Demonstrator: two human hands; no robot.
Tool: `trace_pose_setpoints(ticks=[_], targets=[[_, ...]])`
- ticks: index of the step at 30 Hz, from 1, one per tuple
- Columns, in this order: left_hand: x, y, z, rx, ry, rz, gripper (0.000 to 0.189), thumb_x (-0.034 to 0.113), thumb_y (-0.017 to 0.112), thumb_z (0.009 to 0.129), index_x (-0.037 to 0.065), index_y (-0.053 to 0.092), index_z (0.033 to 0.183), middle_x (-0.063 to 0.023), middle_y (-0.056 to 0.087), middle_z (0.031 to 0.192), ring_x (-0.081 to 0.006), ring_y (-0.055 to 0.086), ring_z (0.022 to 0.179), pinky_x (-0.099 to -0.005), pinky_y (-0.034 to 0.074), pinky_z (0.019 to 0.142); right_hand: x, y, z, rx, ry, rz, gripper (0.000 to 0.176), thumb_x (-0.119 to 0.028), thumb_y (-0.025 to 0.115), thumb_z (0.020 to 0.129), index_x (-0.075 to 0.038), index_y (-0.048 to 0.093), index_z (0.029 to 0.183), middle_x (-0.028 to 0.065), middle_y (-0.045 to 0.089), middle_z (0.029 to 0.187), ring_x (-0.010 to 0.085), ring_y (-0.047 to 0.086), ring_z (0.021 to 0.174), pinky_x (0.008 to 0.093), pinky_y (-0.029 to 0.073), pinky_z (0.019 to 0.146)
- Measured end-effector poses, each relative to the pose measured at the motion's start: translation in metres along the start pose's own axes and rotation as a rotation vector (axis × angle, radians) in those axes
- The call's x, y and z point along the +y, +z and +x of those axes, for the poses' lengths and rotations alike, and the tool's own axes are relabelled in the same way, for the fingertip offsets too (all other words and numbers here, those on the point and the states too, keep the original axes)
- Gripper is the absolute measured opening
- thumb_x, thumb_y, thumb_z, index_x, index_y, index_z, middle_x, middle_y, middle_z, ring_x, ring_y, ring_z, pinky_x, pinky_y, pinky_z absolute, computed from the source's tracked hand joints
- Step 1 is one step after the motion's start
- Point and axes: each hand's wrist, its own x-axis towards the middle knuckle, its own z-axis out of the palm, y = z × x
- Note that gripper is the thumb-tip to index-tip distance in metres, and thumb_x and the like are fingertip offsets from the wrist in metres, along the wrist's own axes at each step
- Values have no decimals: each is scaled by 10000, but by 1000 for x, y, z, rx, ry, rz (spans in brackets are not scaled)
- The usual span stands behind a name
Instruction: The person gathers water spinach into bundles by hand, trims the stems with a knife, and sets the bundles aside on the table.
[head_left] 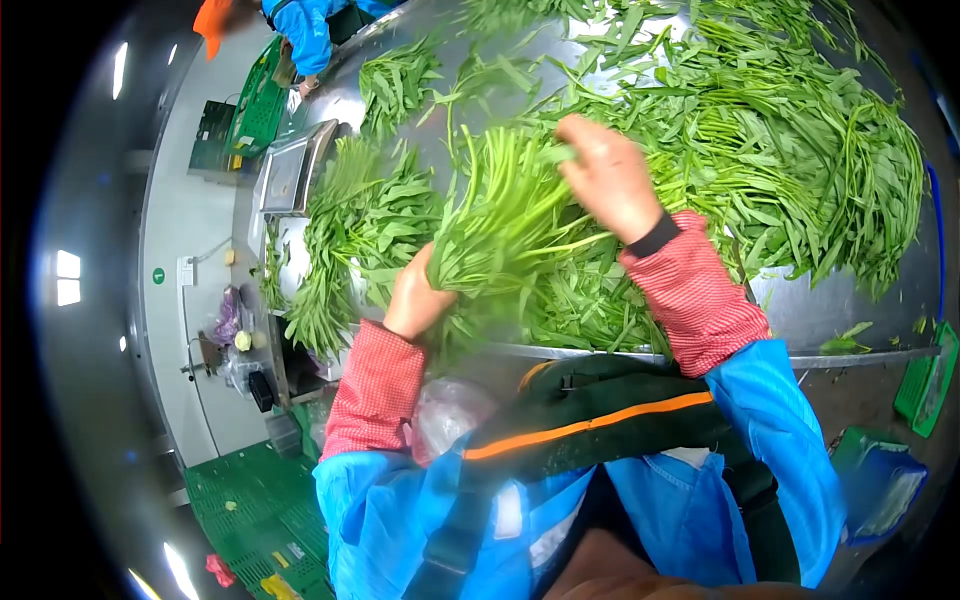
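Observation:
A bundle of long-stemmed leafy greens (500, 215) lies gathered above the near edge of a steel table (850, 305). My left hand (415, 300) grips the bundle at its stem end, near the table's front edge. My right hand (610, 175) rests on the leafy upper part of the same bundle, fingers curled into the stems. Both arms wear red checked cuffs under blue sleeves. A big loose heap of the same greens (800, 150) covers the table to the right.
A weighing scale (290, 170) stands at the table's left end beside another pile of greens (360, 230). Another person's blue sleeve (305, 35) shows at the top left. Green plastic crates (255, 500) cover the floor at the left, and one crate (925, 385) sits at the right.

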Motion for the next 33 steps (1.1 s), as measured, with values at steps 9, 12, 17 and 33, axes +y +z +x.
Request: trace_pose_setpoints(ticks=[9, 12, 17, 33], targets=[[-19, -6, -9, -5, -19, -16, 556, 21, 710, 689, 28, 548, 1221, -132, 659, 1055, -208, 640, 952, -307, 494, 849, 40, -55, 4, -252, 545, 731, 267, -146, 670, 835, -61, 570, 1068, 52, 607, 893, 104, 571, 758, 264, 510, 638], [1, -1, -2, -43, 13, -31, 547, 16, 697, 697, 24, 545, 1222, -134, 654, 1072, -204, 635, 965, -302, 489, 856, 12, -16, 3, -260, 184, 486, 362, -137, 670, 834, -38, 541, 1157, 95, 584, 1121, 196, 604, 985, 366, 480, 920], [-2, -11, -2, -219, -163, -170, 533, -43, 647, 683, 5, 548, 1204, -71, 655, 1055, -154, 611, 950, -281, 471, 865, 28, -17, 5, -186, 418, 644, 282, -134, 668, 825, -79, 595, 1091, 39, 654, 933, 155, 614, 821, 318, 523, 760], [-53, -20, -22, -175, -376, -689, 455, 28, 649, 714, 26, 591, 1165, -34, 646, 1024, -147, 601, 904, -299, 471, 836, 19, -20, -16, -425, 384, 443, 435, -342, 662, 850, -31, 592, 1146, 68, 647, 893, 176, 623, 803, 329, 498, 702]])
